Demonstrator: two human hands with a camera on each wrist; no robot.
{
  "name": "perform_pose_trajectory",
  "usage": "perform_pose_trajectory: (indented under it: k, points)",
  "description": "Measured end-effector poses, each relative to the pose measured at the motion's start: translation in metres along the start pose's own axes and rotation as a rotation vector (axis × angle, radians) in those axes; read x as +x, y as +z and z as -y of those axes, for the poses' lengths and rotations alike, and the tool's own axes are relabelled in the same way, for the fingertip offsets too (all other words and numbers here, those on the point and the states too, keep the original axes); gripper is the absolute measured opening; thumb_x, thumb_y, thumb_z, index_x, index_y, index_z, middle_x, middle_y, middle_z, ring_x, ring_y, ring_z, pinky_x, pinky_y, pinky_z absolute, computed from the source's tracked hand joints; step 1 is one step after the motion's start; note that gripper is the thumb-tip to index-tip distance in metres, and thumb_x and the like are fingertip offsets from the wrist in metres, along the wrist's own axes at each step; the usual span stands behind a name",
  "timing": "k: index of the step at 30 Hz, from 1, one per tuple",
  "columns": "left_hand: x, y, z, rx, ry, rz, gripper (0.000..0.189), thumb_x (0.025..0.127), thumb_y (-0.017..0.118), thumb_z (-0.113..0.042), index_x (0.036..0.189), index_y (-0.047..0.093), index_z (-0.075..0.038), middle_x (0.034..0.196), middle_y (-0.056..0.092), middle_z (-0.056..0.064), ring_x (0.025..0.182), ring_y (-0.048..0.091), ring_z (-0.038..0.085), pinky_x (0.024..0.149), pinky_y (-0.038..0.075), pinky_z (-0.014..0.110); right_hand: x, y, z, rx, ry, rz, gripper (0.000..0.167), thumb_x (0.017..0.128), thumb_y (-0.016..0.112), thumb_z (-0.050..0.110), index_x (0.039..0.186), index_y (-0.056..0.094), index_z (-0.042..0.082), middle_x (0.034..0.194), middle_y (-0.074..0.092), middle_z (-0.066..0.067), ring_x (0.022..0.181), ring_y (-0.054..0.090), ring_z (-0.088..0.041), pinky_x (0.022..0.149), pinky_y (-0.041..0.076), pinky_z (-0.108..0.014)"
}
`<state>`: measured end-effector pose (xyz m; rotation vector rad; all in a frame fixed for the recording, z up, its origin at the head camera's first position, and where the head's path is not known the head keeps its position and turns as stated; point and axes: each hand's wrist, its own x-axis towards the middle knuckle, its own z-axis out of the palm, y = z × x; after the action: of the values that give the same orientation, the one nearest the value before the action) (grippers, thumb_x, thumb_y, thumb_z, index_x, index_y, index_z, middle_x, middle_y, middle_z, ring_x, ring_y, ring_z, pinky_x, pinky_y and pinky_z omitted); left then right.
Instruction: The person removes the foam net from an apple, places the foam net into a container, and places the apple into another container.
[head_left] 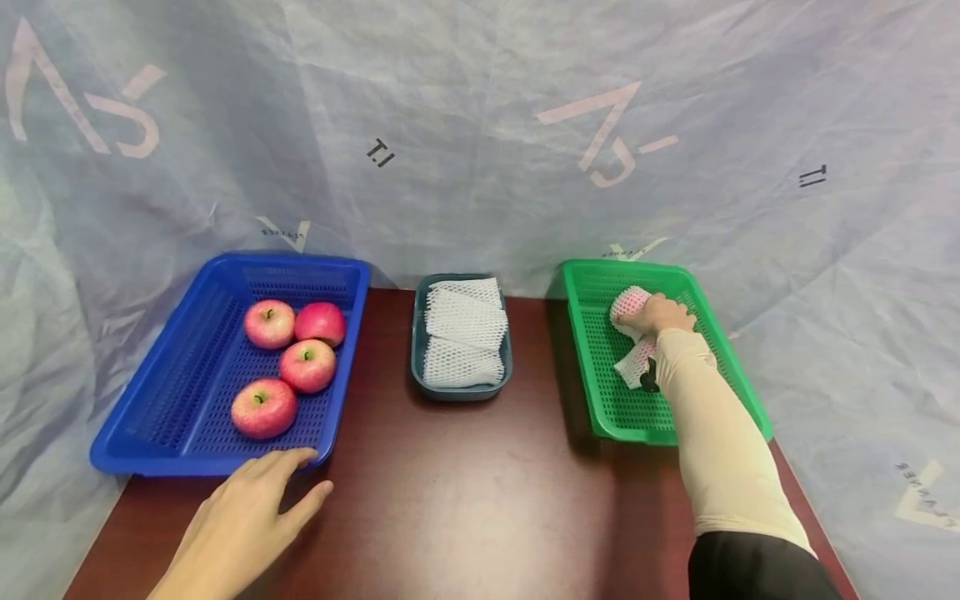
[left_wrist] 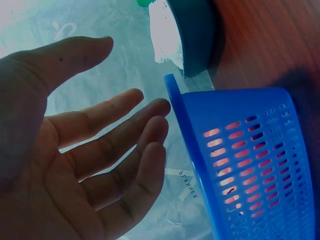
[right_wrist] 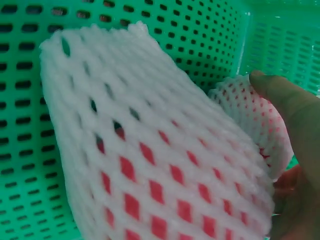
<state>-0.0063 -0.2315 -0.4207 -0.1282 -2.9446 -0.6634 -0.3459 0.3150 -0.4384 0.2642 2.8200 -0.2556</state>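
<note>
In the head view my right hand (head_left: 660, 315) reaches into the green basket (head_left: 611, 433). Its thumb and curled fingers grip an apple in a white foam net (head_left: 630, 303). The right wrist view has the thumb (right_wrist: 282, 95) lying over this netted apple (right_wrist: 250, 115). Closer to that camera is a second netted apple (right_wrist: 165, 185), red through the mesh, with the net's loose end standing out past the fruit. My left hand (head_left: 243, 512), fingers apart and slightly bent, hovers at the front rim of the blue basket (head_left: 217, 465) and holds nothing.
Several bare red apples (head_left: 264, 408) sit in the right part of the blue basket. Between the baskets, a small dark tray (head_left: 459, 394) holds white foam nets (head_left: 465, 325). All stand on a brown table (head_left: 465, 483), with a grey sheet (head_left: 465, 167) hanging behind.
</note>
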Motion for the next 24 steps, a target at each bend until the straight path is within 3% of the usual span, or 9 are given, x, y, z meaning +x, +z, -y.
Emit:
perform_pose_trajectory:
  k: [3, 9, 13, 18, 24]
  points:
    - [0.0, 0.002, -0.001, -0.002, 0.01, -0.021, 0.039, 0.089, 0.073, -0.044, 0.116, 0.069, -0.016, 0.112, 0.068, 0.003, 0.104, 0.063, 0.032, 0.08, 0.05, 0.059, 0.0, 0.001, 0.001, 0.01, 0.012, -0.018, 0.112, 0.087, 0.06, 0.066, 0.145, 0.018, -0.02, 0.139, 0.028, -0.049, 0.13, 0.022, -0.065, 0.103, 0.017, -0.076]
    - [0.0, 0.004, -0.004, -0.005, 0.031, -0.067, 0.032, 0.089, 0.075, -0.04, 0.11, 0.07, -0.017, 0.106, 0.069, 0.0, 0.099, 0.064, 0.028, 0.078, 0.051, 0.055, -0.002, -0.006, 0.002, 0.039, -0.001, -0.051, 0.123, 0.086, 0.058, 0.07, 0.147, 0.003, -0.021, 0.138, 0.027, -0.052, 0.131, 0.022, -0.065, 0.103, 0.017, -0.076]
    - [0.002, 0.004, -0.005, -0.01, 0.035, -0.071, 0.033, 0.089, 0.075, -0.041, 0.111, 0.07, -0.016, 0.108, 0.069, 0.002, 0.1, 0.064, 0.029, 0.079, 0.051, 0.056, -0.014, -0.019, 0.0, 0.044, -0.088, -0.15, 0.119, 0.084, 0.058, 0.073, 0.145, 0.015, -0.02, 0.128, 0.039, -0.049, 0.121, 0.036, -0.064, 0.097, 0.027, -0.077]
    - [0.004, 0.003, -0.004, -0.026, 0.04, -0.068, 0.034, 0.089, 0.075, -0.04, 0.113, 0.07, -0.016, 0.109, 0.069, 0.004, 0.102, 0.063, 0.031, 0.08, 0.05, 0.058, -0.054, -0.038, 0.007, 0.109, -0.24, -0.263, 0.106, 0.083, 0.063, 0.07, 0.141, 0.032, -0.013, 0.118, 0.051, -0.037, 0.104, 0.053, -0.054, 0.085, 0.041, -0.07]
    - [0.008, 0.006, -0.005, -0.037, 0.076, -0.08, 0.034, 0.089, 0.075, -0.04, 0.113, 0.07, -0.016, 0.109, 0.069, 0.003, 0.102, 0.064, 0.031, 0.079, 0.049, 0.057, -0.132, -0.039, 0.021, 0.241, -0.404, -0.356, 0.088, 0.077, 0.081, 0.05, 0.135, 0.043, -0.005, 0.109, 0.06, -0.023, 0.091, 0.063, -0.038, 0.07, 0.055, -0.052]
